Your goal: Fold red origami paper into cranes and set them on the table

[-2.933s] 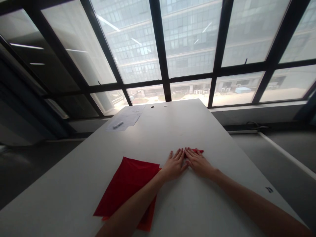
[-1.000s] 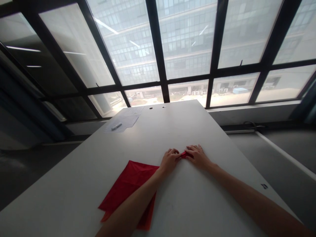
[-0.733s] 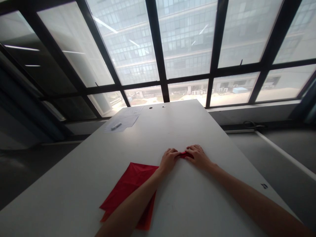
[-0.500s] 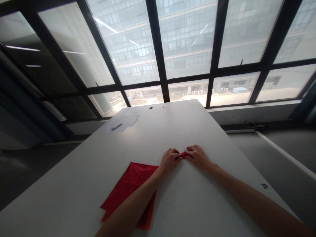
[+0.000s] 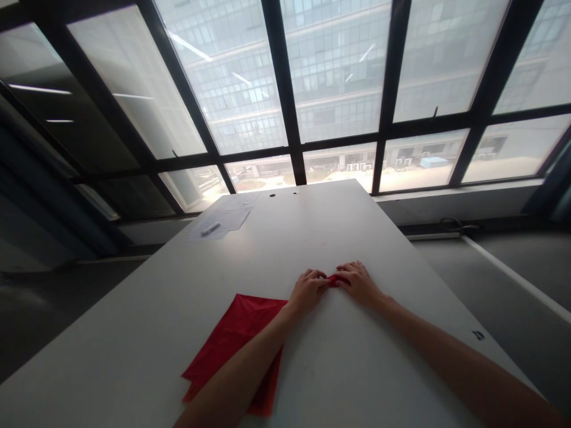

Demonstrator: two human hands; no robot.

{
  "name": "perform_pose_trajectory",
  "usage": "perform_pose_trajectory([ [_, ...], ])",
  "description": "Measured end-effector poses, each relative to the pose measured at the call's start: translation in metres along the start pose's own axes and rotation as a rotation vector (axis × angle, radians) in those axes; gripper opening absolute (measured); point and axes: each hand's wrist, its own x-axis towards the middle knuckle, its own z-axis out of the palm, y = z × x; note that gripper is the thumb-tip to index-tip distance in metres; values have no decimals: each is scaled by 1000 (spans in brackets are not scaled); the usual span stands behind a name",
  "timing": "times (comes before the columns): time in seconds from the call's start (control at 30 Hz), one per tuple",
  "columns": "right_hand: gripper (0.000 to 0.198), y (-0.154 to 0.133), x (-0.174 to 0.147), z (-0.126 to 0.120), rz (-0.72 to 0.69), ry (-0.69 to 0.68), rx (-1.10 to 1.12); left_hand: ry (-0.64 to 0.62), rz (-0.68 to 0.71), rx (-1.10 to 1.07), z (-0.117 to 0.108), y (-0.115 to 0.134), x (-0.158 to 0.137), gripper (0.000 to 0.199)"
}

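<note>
Between my two hands a small piece of folded red paper (image 5: pixel 332 280) lies low at the tabletop, mostly covered by fingers. My left hand (image 5: pixel 308 290) pinches its left end, thumb and fingers closed. The right end is under the closed fingers of my right hand (image 5: pixel 357 282). Larger red sheets (image 5: pixel 232 333), creased and overlapping, rest on the table to the left, partly hidden beneath my left forearm. How the small piece is folded cannot be made out.
The white table (image 5: pixel 357 362) stretches away toward large windows. Far left on it are white papers (image 5: pixel 238 220) with a marker-like stick (image 5: pixel 210 228) on top. A small dark mark (image 5: pixel 477 335) sits near the right edge.
Both hands stay in nearly the same place. My fingers have shifted slightly on the red paper, and a little more of it shows under my right hand.
</note>
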Motion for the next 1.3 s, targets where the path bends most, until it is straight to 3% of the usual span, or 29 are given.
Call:
perform_pose_trajectory([
  [0.17, 30, -1, 0, -1, -14, 15, 23, 71, -60, 2, -1, 3, 1, 37],
  [0.43, 28, -11, -1, -7, -143, -8, -13, 77, -44, -68, 3, -3, 2, 19],
  [0.53, 30, -14, -1, -5, -57, 67, -45, 121, -68, -155, 5, -4, 3, 15],
  [0.7, 60, -9, -2, 3, 219, 215, -26, 166, -168, -347, 2, -1, 5, 4],
  [0.8, 68, -4, 1, 4, 260, 337, 134, 178, -232, -522, -1, 0, 6, 9],
  [0.9, 79, -3, 6, 4, 337, 467, 454, 286, -306, -724, -3, 2, 9, 18],
  [1.03, 66, -14, 10, 5, 407, 302, 921, 381, -393, -995, -2, 7, 10, 28],
  [1.17, 38, -28, 10, 5, 394, 260, 1031, 299, -378, -1169, 2, 17, 7, 33],
  [1.3, 33, -33, 8, 2, 419, 304, 1092, 243, -347, -1141, 5, 22, 6, 41],
])
